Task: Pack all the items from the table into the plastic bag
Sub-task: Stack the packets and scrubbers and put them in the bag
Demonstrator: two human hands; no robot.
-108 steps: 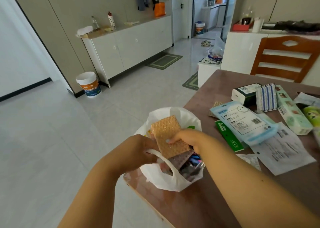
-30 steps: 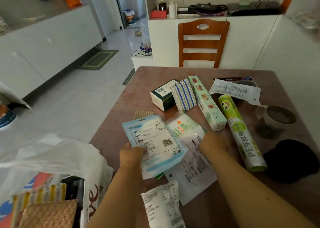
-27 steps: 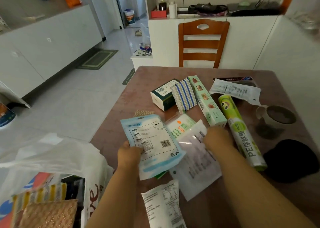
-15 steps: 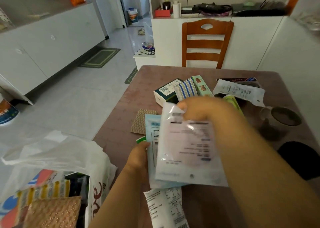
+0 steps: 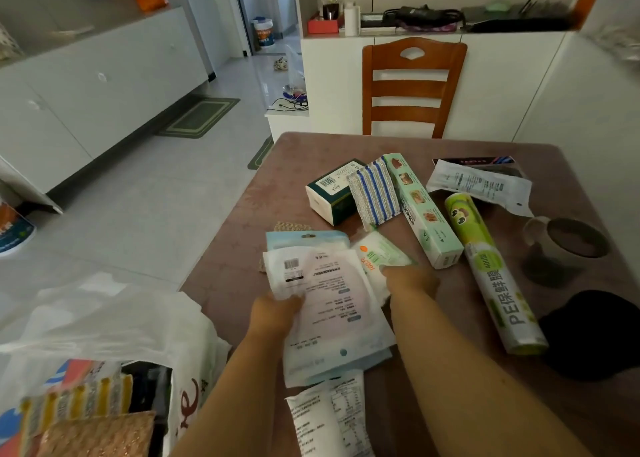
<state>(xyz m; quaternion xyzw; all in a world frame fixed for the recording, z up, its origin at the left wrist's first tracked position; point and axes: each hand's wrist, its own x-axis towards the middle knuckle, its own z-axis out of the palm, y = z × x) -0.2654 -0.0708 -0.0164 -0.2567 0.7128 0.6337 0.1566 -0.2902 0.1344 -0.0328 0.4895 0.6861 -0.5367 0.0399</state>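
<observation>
**Flat packets gathered at the near edge of the worktop**

The left hand (image 5: 275, 312) pinches the near-left edge of a white flat plastic packet with printed text (image 5: 329, 304), which lies stacked on a pale blue flat packet (image 5: 306, 240) whose far edge shows behind it. The right hand (image 5: 408, 280) is closed on the near end of a small clear packet with an orange dot and green print (image 5: 379, 254), just right of the stack. A white printed sachet (image 5: 329, 418) lies near the stack, between the forearms.

The white plastic bag (image 5: 114, 321) sits open at the near left corner of the brown worktop (image 5: 433, 404), with a striped yellow sponge (image 5: 74, 403) and a tan textured pad (image 5: 100, 434) inside.

Further away lie a dark green and white box (image 5: 330, 193), a blue-striped scouring cloth (image 5: 375, 193) leaning on it, a long pale green carton (image 5: 420, 210) and a green cling-film roll (image 5: 491, 273). At the far right is a white pouch (image 5: 479, 186); a mug (image 5: 571, 238) stands right of the roll.
</observation>
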